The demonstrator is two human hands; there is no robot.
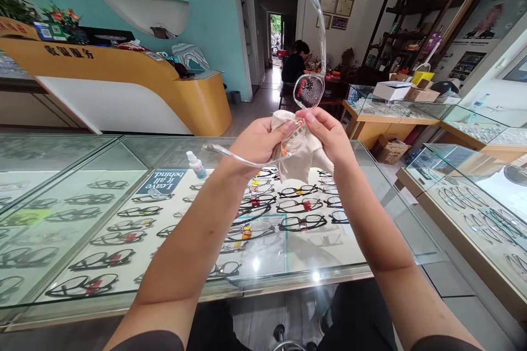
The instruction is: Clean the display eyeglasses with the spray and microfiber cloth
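Both hands are raised above a glass display case, holding a pair of clear-framed eyeglasses (323, 38) and a beige cleaning cloth (302, 162). My left hand (261, 140) pinches the cloth around one lens, thumb on top. With its fingers closed, my right hand (327, 131) grips the frame near the bridge together with the cloth. The other lens points upward, covered with droplets and bearing red print. One temple arm rises to the top of the view; the other sticks out leftward over my left wrist. The cloth hides most of the lower lens.
The glass display case (325, 271) holds rows of eyeglasses. A small white spray bottle (196, 164) stands on its top at the left. More showcases (473, 192) stand to the right, a yellow counter (201, 101) at back left. A person (294, 66) sits at a far table.
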